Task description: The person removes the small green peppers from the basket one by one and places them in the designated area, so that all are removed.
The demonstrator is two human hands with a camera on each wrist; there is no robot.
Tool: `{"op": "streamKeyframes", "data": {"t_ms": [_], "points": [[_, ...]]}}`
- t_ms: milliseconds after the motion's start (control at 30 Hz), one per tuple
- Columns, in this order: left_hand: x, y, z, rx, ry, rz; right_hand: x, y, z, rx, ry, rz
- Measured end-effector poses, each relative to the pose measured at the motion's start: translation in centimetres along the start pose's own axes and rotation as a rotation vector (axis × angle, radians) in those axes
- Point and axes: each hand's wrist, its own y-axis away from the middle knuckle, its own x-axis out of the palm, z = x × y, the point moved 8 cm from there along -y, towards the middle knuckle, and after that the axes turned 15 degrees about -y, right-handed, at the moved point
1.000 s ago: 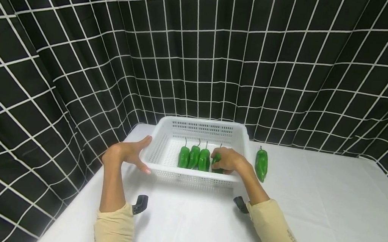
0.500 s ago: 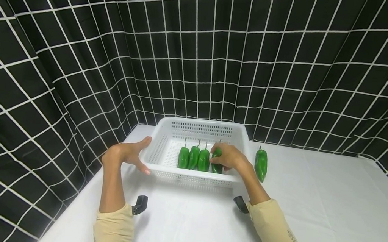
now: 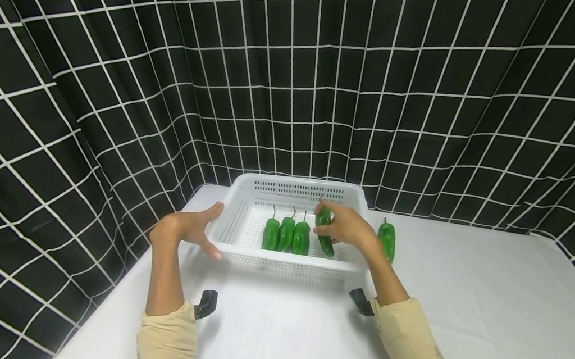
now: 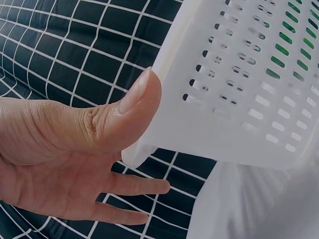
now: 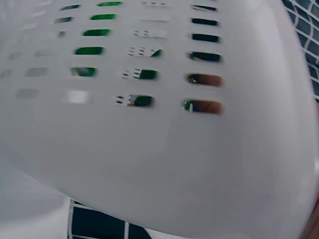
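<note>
A white perforated plastic basket (image 3: pixel 261 254) stands on the white table. My right hand (image 3: pixel 349 226) reaches over its right side and pinches a green pepper (image 3: pixel 326 245), stem up and tilted, inside the basket. To its left, 3 green peppers (image 3: pixel 286 234) lie side by side with stems pointing away. At the basket's left corner is my left hand (image 3: pixel 189 228), fingers spread. The left wrist view shows its thumb (image 4: pixel 134 109) against the basket's corner and its other fingers straight. In the right wrist view the basket wall (image 5: pixel 164 164) hides most of the right hand.
Another green pepper (image 3: pixel 387 239) lies on the table to the right of the basket, partly behind the right wrist. A black curtain with a white grid (image 3: pixel 304 90) hangs behind and to the left. White cloth covers the table (image 3: pixel 276 325).
My right hand has raised the pinched pepper and moved slightly away from me with it, so more of the pepper shows. My left hand stays at the basket's corner.
</note>
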Motion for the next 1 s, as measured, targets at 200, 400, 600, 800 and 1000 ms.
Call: {"op": "streamKeyframes", "data": {"t_ms": [200, 400, 600, 800, 1000], "points": [[0.0, -0.1, -0.2, 0.003, -0.006, -0.011, -1.6, 1.2, 1.1, -0.025, -0.043, -0.008], [0.0, 0.0, -0.2, 0.007, -0.011, -0.006, -3.9, 2.6, 1.7, -0.038, -0.025, -0.082], [0.0, 0.0, 0.0, 0.011, 0.001, -0.002, -6.1, 3.9, 1.9, -0.049, -0.093, -0.13], [0.0, -0.1, 0.0, -0.007, 0.009, 0.002, -8.4, 5.1, 1.5, -0.046, -0.118, -0.165], [0.1, -0.1, 0.1, -0.009, 0.013, 0.004, -10.1, 6.0, 0.4, -0.057, -0.1, -0.197]]}}
